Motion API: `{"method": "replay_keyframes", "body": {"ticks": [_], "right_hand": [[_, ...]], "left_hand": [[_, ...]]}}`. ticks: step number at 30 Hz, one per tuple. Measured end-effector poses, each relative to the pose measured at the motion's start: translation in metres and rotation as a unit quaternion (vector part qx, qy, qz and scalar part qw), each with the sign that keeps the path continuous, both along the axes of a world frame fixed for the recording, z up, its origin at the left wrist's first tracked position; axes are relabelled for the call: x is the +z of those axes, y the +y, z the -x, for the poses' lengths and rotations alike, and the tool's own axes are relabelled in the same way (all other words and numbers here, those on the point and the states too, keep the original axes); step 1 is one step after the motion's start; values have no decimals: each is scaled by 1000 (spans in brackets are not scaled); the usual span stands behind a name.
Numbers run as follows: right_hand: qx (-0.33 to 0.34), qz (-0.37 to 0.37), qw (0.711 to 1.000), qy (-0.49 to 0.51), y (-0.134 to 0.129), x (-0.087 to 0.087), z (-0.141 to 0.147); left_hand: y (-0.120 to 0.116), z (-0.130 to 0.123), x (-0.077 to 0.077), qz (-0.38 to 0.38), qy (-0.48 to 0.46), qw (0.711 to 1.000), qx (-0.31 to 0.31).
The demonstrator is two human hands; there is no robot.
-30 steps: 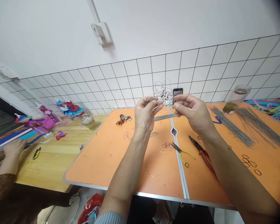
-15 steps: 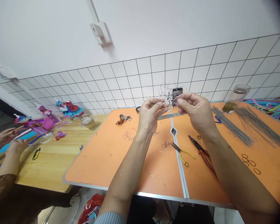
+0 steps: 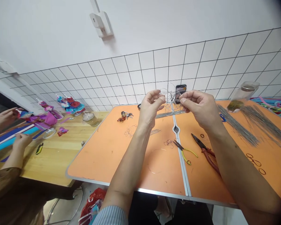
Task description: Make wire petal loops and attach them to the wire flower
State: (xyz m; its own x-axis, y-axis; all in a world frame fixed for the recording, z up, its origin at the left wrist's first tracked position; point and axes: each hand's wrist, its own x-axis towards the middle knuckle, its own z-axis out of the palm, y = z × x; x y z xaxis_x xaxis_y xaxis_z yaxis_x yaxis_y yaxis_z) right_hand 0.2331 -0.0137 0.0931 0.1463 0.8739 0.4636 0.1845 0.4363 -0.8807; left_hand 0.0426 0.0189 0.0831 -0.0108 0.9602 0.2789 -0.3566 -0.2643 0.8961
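An openwork wire piece of thin, looping strands is held up over the far part of the orange table, between the two hands. The left hand has its thumb and fingers drawn in narrow on the left edge of the piece; the right hand pinches its right edge between thumb and forefinger. The strands are too fine to show exactly where each tip presses. The step in hand looks like adjusting the loops by fingertip, and this calls for a light, steady grip on both sides, since thin wire could bend out of shape. Just behind stands a phone, and beneath lie straight wires. Nearer are yellow-handled pliers and, to their right, red-handled pliers, neither in the hands. Far right, a clear glass jar with a lid holds something greenish-brown low down, beside long wire bundles. On the wooden table at left, a small glass jar holds something pale yellowish; a co-worker's hand is farther left. Below the near edge, a red bag contains coloured items that cannot be made out.
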Motion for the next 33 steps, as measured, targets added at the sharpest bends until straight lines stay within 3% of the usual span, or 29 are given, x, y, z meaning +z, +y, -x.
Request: {"method": "replay_keyframes", "body": {"ticks": [11,21,28,33], "right_hand": [[-5,15,998,-55,1,-4,4],[-42,28,997,-60,3,-3,14],[-65,37,994,-81,5,8,21],[-67,16,996,-59,10,5,24]], "left_hand": [[11,5,-3,-26,43,998,-38],[6,13,10,-34,107,992,-49],[18,15,7,-17,90,994,-55],[22,15,3,-25,57,997,-45]]}}
